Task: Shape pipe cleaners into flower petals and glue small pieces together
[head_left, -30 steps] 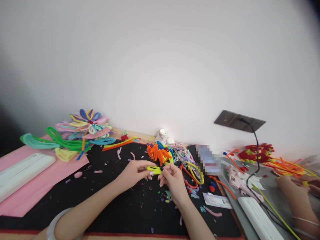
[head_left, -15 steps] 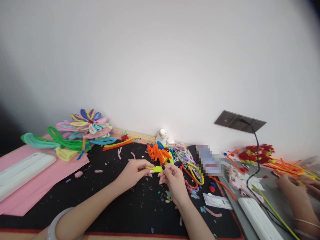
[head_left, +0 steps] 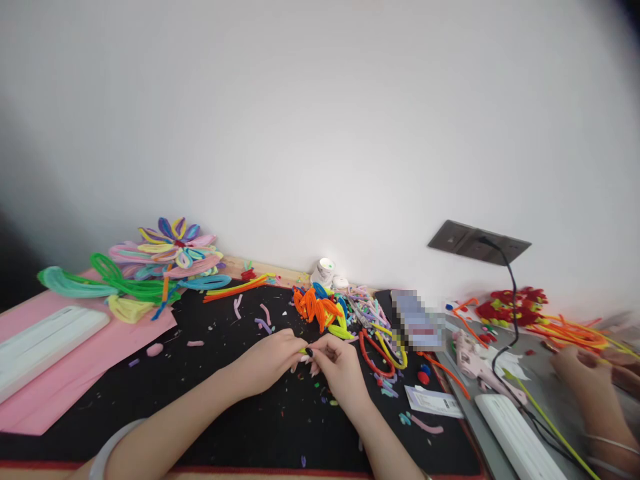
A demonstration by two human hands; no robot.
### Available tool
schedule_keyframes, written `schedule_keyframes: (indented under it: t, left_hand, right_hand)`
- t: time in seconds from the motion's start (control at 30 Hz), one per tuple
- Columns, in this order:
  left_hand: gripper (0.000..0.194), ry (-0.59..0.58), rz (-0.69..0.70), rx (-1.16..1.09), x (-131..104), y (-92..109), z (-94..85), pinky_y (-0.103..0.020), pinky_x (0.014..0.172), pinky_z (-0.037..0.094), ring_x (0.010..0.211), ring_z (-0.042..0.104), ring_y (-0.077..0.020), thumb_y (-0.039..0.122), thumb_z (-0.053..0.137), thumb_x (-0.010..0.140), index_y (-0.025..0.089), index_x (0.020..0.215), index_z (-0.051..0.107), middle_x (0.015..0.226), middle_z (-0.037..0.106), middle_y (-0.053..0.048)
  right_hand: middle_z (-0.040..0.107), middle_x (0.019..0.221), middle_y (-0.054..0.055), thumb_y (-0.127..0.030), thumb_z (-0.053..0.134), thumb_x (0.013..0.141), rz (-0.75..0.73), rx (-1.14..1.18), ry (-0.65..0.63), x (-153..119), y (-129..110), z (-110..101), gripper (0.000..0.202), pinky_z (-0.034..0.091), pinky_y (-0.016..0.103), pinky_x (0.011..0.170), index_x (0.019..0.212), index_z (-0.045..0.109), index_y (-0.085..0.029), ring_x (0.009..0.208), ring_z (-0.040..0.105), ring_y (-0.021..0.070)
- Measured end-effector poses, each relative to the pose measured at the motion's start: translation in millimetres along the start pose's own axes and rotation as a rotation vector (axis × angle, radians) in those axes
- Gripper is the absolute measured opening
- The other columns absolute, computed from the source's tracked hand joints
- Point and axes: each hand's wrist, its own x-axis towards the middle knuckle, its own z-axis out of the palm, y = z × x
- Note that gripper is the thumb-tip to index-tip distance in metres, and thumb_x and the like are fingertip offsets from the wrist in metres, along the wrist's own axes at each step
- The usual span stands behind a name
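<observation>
Hands meet low over the black mat (head_left: 210, 393), fingertips touching. Left hand (head_left: 270, 360) and right hand (head_left: 336, 363) both pinch shut on a yellow pipe cleaner (head_left: 303, 351), only a sliver of it showing between them. Its long axis runs left to right, hand to hand, so neither is nearer. Beyond lies an orange bundle (head_left: 315, 305); at far right, another person's hand (head_left: 575, 367) works beside a glue gun (head_left: 473, 363).

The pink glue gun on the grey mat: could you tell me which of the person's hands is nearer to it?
Right. The right hand lies left of the pink glue gun, across the scattered pipe cleaners; the left hand is further left still.
</observation>
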Motion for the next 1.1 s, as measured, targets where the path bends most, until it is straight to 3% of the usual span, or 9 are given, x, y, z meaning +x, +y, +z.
schedule_keyframes:
  t: [0.3,0.5,0.63,0.77,0.97,1.1]
  left_hand:
    - [0.037,0.037,0.136,0.093,0,-6,4.7,-0.031,0.073,0.042,0.077,0.057,-0.0203,0.011,0.037,0.104,0.019,0.073,0.055,0.076,0.063,-0.003]
    - [0.033,0.206,0.210,0.316,0,-5,7.5,-0.034,0.072,0.037,0.076,0.055,-0.0204,0.008,0.043,0.103,0.019,0.077,0.060,0.076,0.066,-0.003]
    - [0.033,0.289,0.274,0.452,0,-8,13.0,-0.035,0.073,0.036,0.077,0.055,-0.0210,0.008,0.044,0.104,0.019,0.078,0.061,0.075,0.066,-0.004]
    - [0.031,0.288,0.289,0.489,0,-10,15.2,-0.036,0.071,0.035,0.077,0.054,-0.0213,0.007,0.047,0.102,0.018,0.077,0.061,0.074,0.066,-0.004]
    - [0.030,0.170,0.255,0.337,-1,-4,7.6,-0.033,0.070,0.037,0.077,0.054,-0.0206,0.006,0.044,0.101,0.018,0.080,0.060,0.076,0.065,-0.004]
    - [0.036,0.084,0.197,-0.018,-1,1,0.8,-0.031,0.071,0.042,0.076,0.054,-0.0200,0.015,0.035,0.104,0.020,0.074,0.055,0.073,0.063,-0.003]
  right_hand:
    - [0.064,0.055,-0.003,-0.038,0.076,0.077,0.072,0.146,-0.045,2,-3,1,0.022,0.045,0.025,0.044,0.079,0.059,-0.023,0.040,0.052,0.0127]
    - [0.055,0.045,-0.005,-0.056,0.058,0.091,0.169,0.074,-0.155,-1,0,3,0.041,0.022,0.019,0.033,0.068,0.052,-0.023,0.031,0.033,0.0072]
    - [0.048,0.045,-0.006,-0.048,0.052,0.093,0.135,-0.039,-0.150,-3,-2,6,0.038,0.025,0.021,0.040,0.063,0.048,-0.024,0.039,0.034,0.0092]
    - [0.043,0.052,-0.006,-0.038,0.049,0.092,0.030,-0.176,-0.109,-2,-3,7,0.036,0.029,0.024,0.049,0.060,0.038,-0.026,0.049,0.037,0.0118]
    - [0.037,0.059,-0.006,-0.037,0.048,0.093,-0.086,-0.281,-0.082,-3,-2,3,0.033,0.027,0.026,0.050,0.064,0.035,-0.026,0.056,0.033,0.0141]
    - [0.038,0.060,-0.005,-0.033,0.047,0.095,-0.160,-0.329,-0.081,-6,-10,1,0.032,0.028,0.028,0.053,0.065,0.037,-0.026,0.056,0.035,0.0145]
